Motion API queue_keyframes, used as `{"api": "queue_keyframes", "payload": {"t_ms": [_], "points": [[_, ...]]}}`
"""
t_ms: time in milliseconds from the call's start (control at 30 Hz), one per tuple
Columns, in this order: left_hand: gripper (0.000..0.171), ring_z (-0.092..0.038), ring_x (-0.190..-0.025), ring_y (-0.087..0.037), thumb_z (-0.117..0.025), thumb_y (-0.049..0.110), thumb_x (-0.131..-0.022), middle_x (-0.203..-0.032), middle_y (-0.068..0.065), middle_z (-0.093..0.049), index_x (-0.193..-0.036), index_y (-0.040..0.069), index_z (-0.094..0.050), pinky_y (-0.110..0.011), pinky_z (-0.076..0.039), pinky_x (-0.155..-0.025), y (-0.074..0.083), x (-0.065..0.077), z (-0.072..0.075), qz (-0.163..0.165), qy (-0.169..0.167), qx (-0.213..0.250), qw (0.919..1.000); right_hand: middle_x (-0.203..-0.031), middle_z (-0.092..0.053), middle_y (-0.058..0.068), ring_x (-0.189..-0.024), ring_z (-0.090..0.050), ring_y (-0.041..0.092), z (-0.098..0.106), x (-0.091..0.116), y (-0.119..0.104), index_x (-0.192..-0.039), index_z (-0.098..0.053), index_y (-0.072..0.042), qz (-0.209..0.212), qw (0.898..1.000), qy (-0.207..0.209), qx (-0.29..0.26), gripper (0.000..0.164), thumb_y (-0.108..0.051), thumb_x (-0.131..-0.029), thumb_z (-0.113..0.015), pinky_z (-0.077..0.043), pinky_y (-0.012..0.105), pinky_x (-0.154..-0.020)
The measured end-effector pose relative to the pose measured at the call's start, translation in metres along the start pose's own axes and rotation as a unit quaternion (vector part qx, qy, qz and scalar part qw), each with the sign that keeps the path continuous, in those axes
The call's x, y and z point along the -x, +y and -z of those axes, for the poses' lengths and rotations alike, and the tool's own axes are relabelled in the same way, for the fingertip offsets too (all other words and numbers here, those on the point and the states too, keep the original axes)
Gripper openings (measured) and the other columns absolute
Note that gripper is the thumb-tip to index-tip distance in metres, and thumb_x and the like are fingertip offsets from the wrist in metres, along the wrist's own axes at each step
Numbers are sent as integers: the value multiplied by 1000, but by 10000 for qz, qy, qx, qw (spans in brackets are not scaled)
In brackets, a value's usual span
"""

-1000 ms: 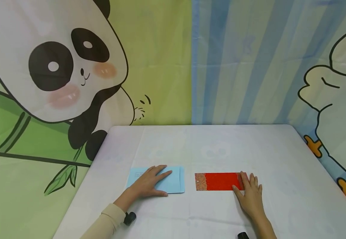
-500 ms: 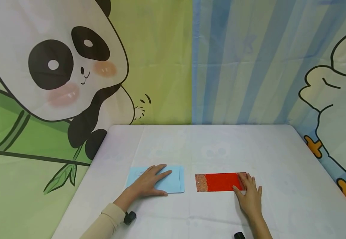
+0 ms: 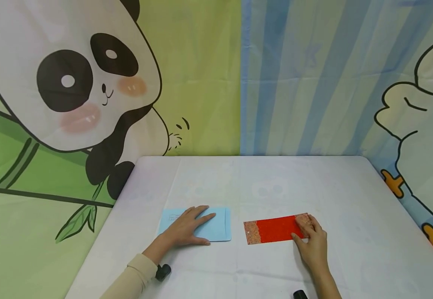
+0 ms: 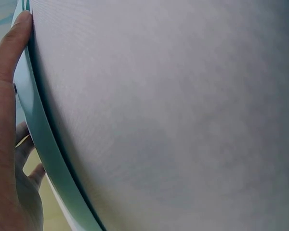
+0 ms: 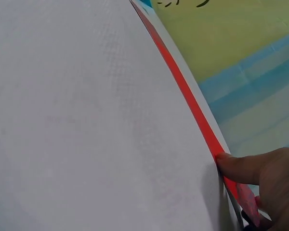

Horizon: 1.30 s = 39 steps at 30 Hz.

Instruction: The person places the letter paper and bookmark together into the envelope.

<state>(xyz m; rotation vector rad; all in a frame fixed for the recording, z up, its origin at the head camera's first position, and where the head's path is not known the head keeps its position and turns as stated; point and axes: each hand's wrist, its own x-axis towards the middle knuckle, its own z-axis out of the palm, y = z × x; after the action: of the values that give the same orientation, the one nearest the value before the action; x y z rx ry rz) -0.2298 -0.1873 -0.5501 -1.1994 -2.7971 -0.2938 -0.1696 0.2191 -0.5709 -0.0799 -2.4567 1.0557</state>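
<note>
A light blue envelope [image 3: 219, 224] with small printed lines lies on the left of the white table. My left hand [image 3: 186, 228] rests over it with fingers spread, thumb along its near edge; the left wrist view shows a fingertip at the edge of the envelope [image 4: 36, 106]. To the right is a long red envelope [image 3: 276, 229] with gold-patterned ends, slightly slanted. My right hand [image 3: 312, 245] grips its right end, thumb at the near edge and fingers at the far edge. In the right wrist view the thumb presses the red envelope [image 5: 197, 113] edge, and part of the fingers is hidden.
The white-covered table [image 3: 239, 187] reaches back to a printed cloth with a panda [image 3: 67, 83]. A black wrist camera piece [image 3: 163, 272] sits under the left wrist, another black piece [image 3: 300, 294] beside the right wrist.
The red envelope has tilted, its left end drawn toward me and its right end farther away. My right fingers have curled in around its right end. My left hand and the blue envelope stay put.
</note>
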Motion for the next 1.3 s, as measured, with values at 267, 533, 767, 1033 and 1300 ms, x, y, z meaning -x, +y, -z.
{"api": "queue_keyframes", "payload": {"t_ms": [267, 533, 767, 1033, 1300], "points": [[88, -30, -131, -27, -48, 75, -75, -146, -12, -29, -144, 23, -34, -49, -23, -106, -1, 0, 0, -21, -47, 65, 10000, -124, -42, 26, -112, -41, 44, 6, -2, -7, -119, -63, -5, -826, 9945, -583, -261, 52, -6, -70, -80, -35, 57, -89], [89, -28, -133, -23, -45, 78, -73, -147, -9, -27, -144, 27, -33, -45, -21, -108, -1, -2, -3, 98, -150, -23, 9998, -125, -55, 16, -116, -49, 33, 27, -6, 1, -123, -62, -13, -1409, 9802, -1337, -381, 40, -28, -87, -65, -42, 44, -88], [89, -30, -132, -26, -46, 77, -73, -146, -11, -29, -144, 24, -34, -49, -24, -106, -1, -1, -2, 51, -96, -26, 9999, -131, -50, 15, -102, -53, 1, 32, -10, 4, -125, -59, -7, -2054, 9573, -1482, -1392, 45, -33, -88, -63, -47, 11, -73], [90, -28, -133, -24, -51, 75, -73, -147, -10, -28, -145, 24, -32, -47, -22, -107, -1, -2, 0, 4, -56, 92, 9999, -129, -52, 12, -125, -39, 20, 25, -14, -2, -123, -61, -9, -2091, 9592, -1086, -1564, 47, -35, -85, -66, -33, 37, -101], [91, -28, -133, -24, -48, 76, -73, -147, -10, -27, -145, 24, -32, -46, -21, -108, -1, -2, 1, 40, -114, 94, 9999, -125, -56, 6, -126, -38, 19, 10, -12, -10, -122, -61, -8, -2173, 9524, -834, -1969, 47, -31, -83, -70, -34, 15, -96]]}}
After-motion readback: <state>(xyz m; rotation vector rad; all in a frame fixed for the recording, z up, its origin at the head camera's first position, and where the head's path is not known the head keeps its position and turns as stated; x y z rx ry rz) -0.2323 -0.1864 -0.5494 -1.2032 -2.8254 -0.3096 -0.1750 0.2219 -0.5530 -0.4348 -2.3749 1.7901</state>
